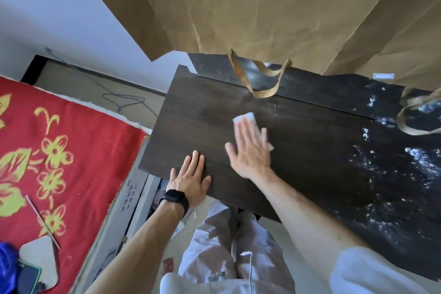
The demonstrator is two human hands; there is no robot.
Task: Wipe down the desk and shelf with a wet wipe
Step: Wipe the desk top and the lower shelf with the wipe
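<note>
**Wet wipe pressed flat on a dark bench by an open hand**

A white wet wipe (244, 118) is pinned near the middle of a dark wood-grain bench (202, 114) by the right hand (250, 150). Its fingers are laid out straight and motion-blurred, and nothing is curled around the wipe. The left hand (191, 176) is spread flat at the bench's near edge, relaxed and holding nothing, with a black watch (174, 198) at its wrist.

The wipe is judged to be light, limp and damp. It is likely to bunch or slip out unless it is held down by the whole palm, with fingertips kept on its far edge.

The bench top looks smooth and stiff. Pale specks and smears are scattered over its right part, while its left part looks cleaner. A large brown paper bag (262, 7) hangs over the bench's far side, its handle (257, 79) drooping onto the top. Left of the bench, a red bedspread (78, 126) with yellow flowers is seen, with floor (95, 86) beyond it.
</note>
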